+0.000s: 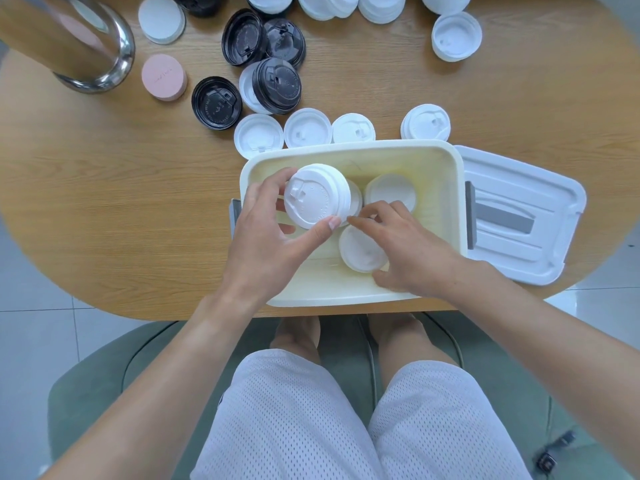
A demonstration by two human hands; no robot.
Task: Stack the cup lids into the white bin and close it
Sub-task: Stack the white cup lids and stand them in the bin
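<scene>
Currently the left hand (273, 233) grips a short stack of white lids (317, 195) between thumb and fingers, holding it over the left part of the open white bin (433, 157). The right hand (405, 247) reaches into the bin, fingers loosely curled, perhaps touching a lid stack (362, 249) lying there; whether it grasps anything cannot be told. The bin's cover (519, 220) lies beside it on the wooden table (121, 202), with black lids (216, 102) beyond.
</scene>
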